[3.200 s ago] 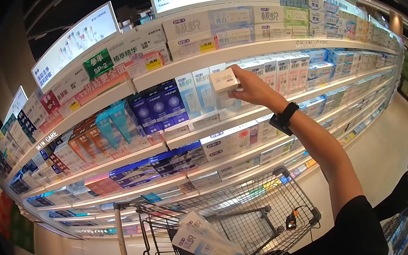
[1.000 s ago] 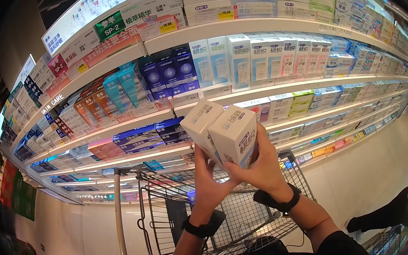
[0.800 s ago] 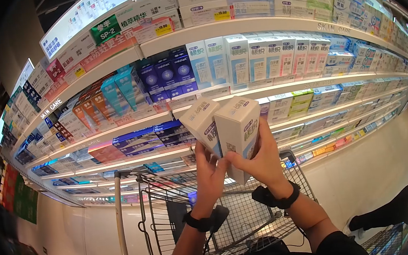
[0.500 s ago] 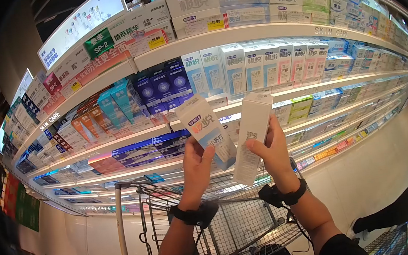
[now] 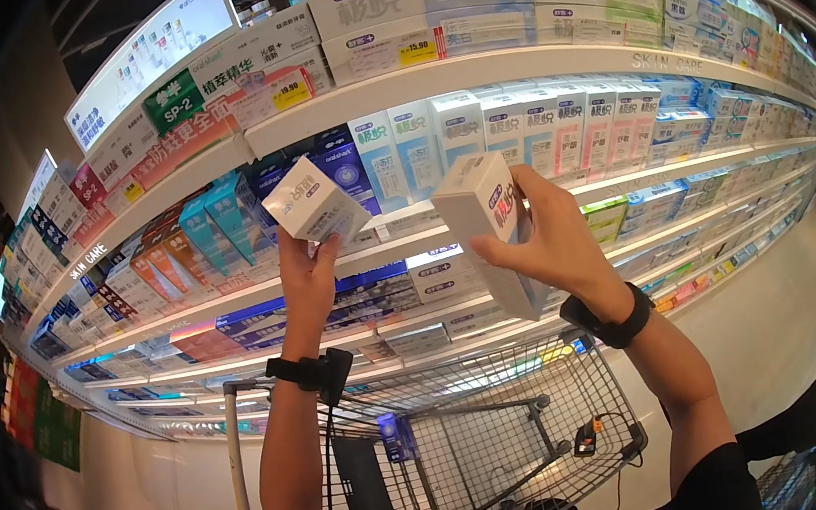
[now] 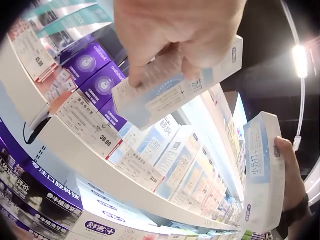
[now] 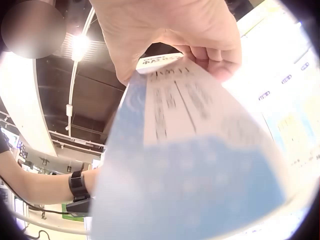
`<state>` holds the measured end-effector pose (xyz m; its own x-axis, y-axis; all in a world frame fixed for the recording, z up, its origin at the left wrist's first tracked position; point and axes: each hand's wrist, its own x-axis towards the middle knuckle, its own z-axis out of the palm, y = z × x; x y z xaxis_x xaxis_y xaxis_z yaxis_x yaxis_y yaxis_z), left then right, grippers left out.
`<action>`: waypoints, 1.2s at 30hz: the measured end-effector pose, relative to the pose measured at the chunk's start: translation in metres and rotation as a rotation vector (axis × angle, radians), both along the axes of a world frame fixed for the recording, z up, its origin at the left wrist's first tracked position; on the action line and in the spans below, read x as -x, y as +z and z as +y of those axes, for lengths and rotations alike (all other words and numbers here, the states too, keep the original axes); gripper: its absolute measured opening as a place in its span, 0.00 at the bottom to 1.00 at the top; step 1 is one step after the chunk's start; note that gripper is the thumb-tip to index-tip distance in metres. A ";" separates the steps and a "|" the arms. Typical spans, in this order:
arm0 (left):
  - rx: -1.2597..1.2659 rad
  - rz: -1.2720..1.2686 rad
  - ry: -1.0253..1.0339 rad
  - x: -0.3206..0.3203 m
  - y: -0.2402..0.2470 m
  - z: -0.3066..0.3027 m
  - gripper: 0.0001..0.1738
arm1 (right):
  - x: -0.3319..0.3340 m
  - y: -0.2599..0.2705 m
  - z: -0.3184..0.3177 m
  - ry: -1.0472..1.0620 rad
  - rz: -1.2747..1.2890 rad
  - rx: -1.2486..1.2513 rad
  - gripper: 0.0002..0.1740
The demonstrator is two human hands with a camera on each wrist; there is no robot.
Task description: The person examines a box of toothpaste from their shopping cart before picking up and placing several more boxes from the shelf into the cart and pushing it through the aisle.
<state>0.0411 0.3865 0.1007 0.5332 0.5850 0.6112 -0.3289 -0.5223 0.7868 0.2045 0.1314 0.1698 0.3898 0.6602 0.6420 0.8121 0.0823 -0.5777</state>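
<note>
My left hand [image 5: 306,279] grips a white-and-blue toothpaste box [image 5: 314,203] just in front of the dark purple boxes on the middle shelf. Its top end faces the head camera. In the left wrist view, fingers and thumb pinch that toothpaste box [image 6: 167,97] above the price tags. My right hand [image 5: 567,237], farther right, grips a second toothpaste box [image 5: 468,210] of the same kind between thumb and fingers. This second box [image 7: 185,175] fills much of the right wrist view, its blue-and-white face toward the camera. The two boxes are apart, both off the shelf.
Matching toothpaste boxes [image 5: 395,161] stand upright in a row behind my hands, beside purple boxes [image 5: 346,166]. Below is a wire shopping cart [image 5: 598,374] with a small dark blue box [image 5: 396,438] in it. A person's dark-clothed leg [image 5: 799,417] shows at lower right.
First the right hand was at the shelf row with one box. Later both hands held boxes close together over the cart. Now they have moved apart and up, the left box tipped toward the shelf.
</note>
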 end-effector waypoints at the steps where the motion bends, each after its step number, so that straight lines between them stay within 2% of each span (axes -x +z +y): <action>1: -0.022 -0.007 0.017 0.000 0.001 0.004 0.29 | 0.000 0.008 0.006 0.026 0.015 -0.006 0.33; 4: -0.011 0.046 -0.022 0.001 0.003 0.016 0.27 | -0.002 0.009 0.033 0.063 0.009 -0.173 0.35; 8: -0.008 0.052 -0.019 -0.003 -0.005 0.026 0.28 | 0.006 -0.007 0.065 0.125 0.212 -0.461 0.35; 11: 0.017 0.036 -0.029 -0.006 -0.009 0.026 0.28 | 0.016 -0.024 0.093 0.087 0.327 -0.665 0.36; 14: 0.008 0.054 -0.035 -0.007 -0.011 0.029 0.28 | 0.019 -0.037 0.114 -0.008 0.356 -0.722 0.37; 20: -0.007 0.096 -0.060 -0.011 -0.001 0.022 0.28 | 0.022 -0.042 0.137 -0.235 0.291 -0.679 0.38; 29: -0.055 0.120 -0.132 -0.033 0.006 0.024 0.30 | 0.016 -0.045 0.153 -0.310 0.192 -0.608 0.35; 32: -0.054 0.105 -0.136 -0.045 -0.008 0.037 0.30 | 0.013 -0.048 0.155 -0.310 0.214 -0.574 0.37; 36: -0.047 0.133 -0.135 -0.055 -0.014 0.040 0.30 | 0.010 -0.049 0.158 -0.354 0.120 -0.538 0.41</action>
